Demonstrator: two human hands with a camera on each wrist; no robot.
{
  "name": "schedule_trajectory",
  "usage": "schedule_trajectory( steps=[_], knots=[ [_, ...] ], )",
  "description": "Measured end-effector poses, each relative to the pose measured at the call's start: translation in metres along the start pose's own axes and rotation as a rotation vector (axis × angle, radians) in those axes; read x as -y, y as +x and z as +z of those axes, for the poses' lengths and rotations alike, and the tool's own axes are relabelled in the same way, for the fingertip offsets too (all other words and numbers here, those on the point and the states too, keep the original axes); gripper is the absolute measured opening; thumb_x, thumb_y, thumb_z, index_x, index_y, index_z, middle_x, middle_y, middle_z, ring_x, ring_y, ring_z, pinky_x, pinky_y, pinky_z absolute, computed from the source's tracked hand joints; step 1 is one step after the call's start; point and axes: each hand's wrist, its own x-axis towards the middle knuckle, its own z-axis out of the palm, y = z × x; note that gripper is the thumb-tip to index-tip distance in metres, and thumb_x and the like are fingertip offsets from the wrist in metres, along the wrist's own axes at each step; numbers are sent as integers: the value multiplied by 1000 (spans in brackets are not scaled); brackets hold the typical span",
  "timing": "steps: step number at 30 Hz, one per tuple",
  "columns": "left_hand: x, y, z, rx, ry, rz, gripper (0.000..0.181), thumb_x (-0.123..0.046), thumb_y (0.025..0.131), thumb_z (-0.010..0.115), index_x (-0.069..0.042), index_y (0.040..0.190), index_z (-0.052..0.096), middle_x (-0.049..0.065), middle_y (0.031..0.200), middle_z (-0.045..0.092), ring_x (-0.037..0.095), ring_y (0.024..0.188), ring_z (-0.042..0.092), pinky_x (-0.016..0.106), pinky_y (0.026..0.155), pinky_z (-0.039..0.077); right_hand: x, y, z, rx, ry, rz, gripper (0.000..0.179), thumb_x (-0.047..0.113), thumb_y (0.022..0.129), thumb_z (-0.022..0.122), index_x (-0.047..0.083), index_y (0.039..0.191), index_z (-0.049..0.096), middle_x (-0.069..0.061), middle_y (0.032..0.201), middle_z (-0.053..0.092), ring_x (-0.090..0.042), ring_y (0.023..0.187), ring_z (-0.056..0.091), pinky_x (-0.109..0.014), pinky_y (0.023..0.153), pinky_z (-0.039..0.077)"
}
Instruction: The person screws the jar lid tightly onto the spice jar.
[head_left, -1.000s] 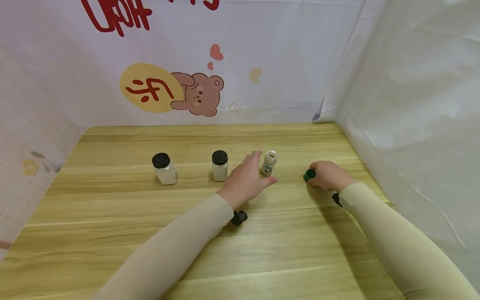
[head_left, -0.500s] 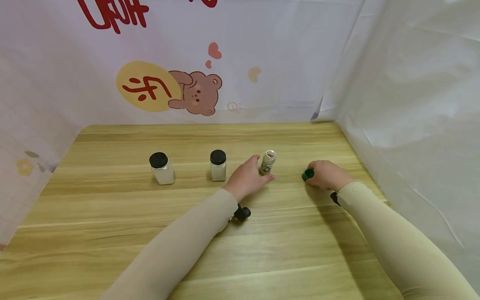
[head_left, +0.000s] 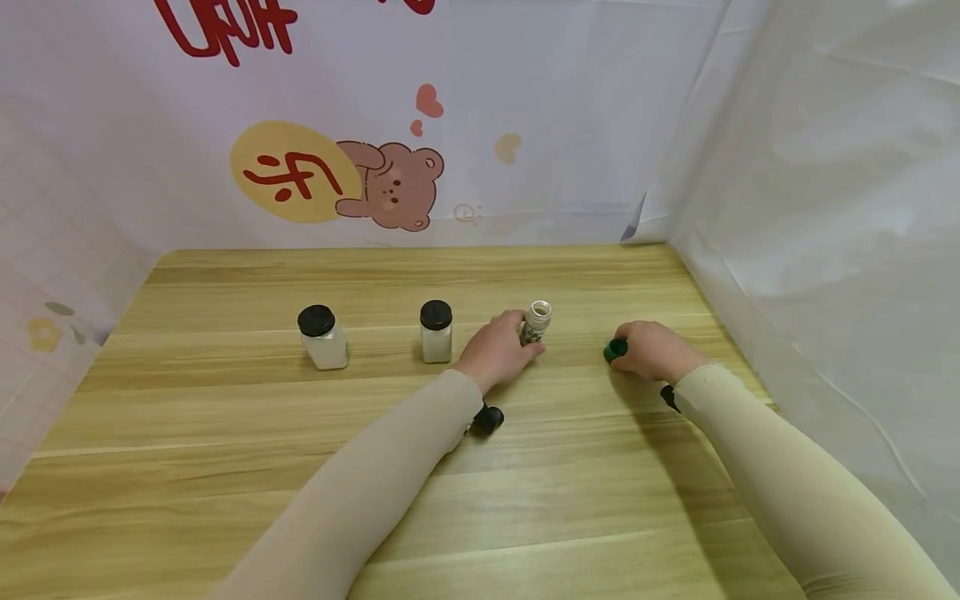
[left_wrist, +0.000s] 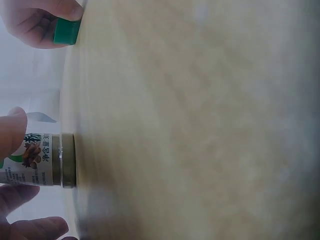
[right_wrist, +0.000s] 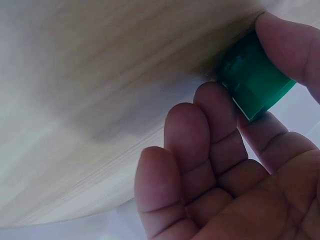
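Observation:
A small glass spice jar (head_left: 536, 322) stands upright and uncapped on the table. My left hand (head_left: 497, 350) holds it from the left, the thumb on the near side and fingers on the far side. In the left wrist view the jar (left_wrist: 37, 161) shows a printed label and brownish contents by its base, the thumb overlapping the label. My right hand (head_left: 657, 350) pinches a green screw cap (head_left: 616, 350) at the tabletop, to the right of the jar. The right wrist view shows this cap (right_wrist: 255, 75) between thumb and index finger, the other fingers loosely bent.
Two clear jars with black lids and white contents stand to the left: one jar (head_left: 437, 337) near my left hand, another jar (head_left: 326, 343) farther out. A printed cloth (head_left: 570, 125) hangs behind the wooden table (head_left: 225, 433), with a white sheet (head_left: 840, 208) along the right.
My left hand has moved slightly right and closed in around the spice jar. The right hand stays in place with the green cap.

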Motion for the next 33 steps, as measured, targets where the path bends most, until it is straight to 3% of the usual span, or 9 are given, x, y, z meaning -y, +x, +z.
schedule_trajectory(
  steps=[8, 17, 24, 33],
  knots=[
    [-1, 4, 1, 6, 52, -7, 56, -46, 105, 64, -20, 153, 54, 5, 158, 55, 28, 148, 51, 47, 122, 42, 1, 0, 0, 2, -9, -3, 38, 22, 95, 76, -5, 120, 67, -20, 112, 73, -28, 92, 64, -46, 86, 54],
    [-2, 5, 2, 8, 85, -9, 46, -45, 106, 63, -20, 143, 59, 1, 144, 66, 26, 134, 63, 45, 117, 47, 4, -1, -2, 6, -16, 6, 39, 22, 96, 75, -5, 122, 67, -20, 114, 73, -28, 94, 64, -46, 88, 54],
    [-3, 5, 0, 31, 80, -16, 45, -44, 106, 62, -20, 144, 58, 1, 150, 63, 30, 150, 48, 44, 130, 30, 4, -1, -2, 18, -21, 5, 39, 22, 96, 75, -6, 122, 66, -21, 113, 73, -28, 93, 64, -46, 86, 54],
    [-6, 3, -2, 38, 75, -34, 44, -43, 107, 61, -21, 145, 57, -2, 152, 61, 32, 155, 41, 45, 130, 29, 5, -2, -2, 7, -25, 2, 41, 22, 96, 75, -6, 124, 65, -20, 112, 73, -29, 95, 64, -49, 88, 54]
  ],
)
